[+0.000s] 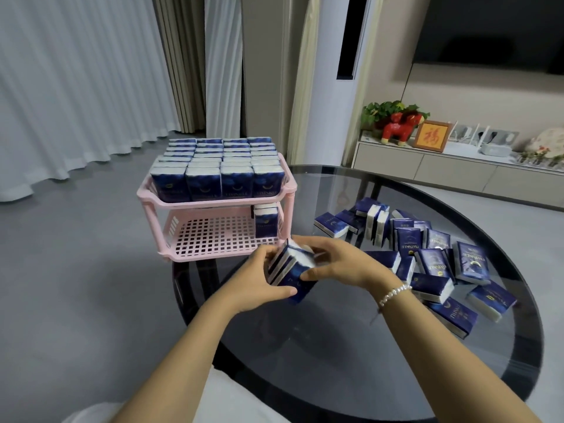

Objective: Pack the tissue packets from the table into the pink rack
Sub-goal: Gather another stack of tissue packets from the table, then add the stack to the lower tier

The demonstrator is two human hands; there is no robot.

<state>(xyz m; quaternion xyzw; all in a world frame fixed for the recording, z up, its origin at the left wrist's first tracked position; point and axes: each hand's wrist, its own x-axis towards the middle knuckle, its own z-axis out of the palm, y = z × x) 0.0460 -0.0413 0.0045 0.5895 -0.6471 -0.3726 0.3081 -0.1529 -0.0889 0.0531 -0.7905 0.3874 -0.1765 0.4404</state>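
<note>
Tissue packets (290, 268), several pressed together as a small stack, sat clamped between your two hands just in front of the pink rack (213, 206). Your left hand (259, 280) cupped the stack's near and left side with its thumb lying along the bottom, while your right hand (338, 262) closed over the top and right side, fingers curled round it. The rack stood at the far left edge of the round glass worktop (351, 361); its upper tier was filled with upright packets in rows, and its lower tier held one upright packet (266, 221) at the right end. More loose packets (427, 254) lay scattered on the worktop to your right.
</note>
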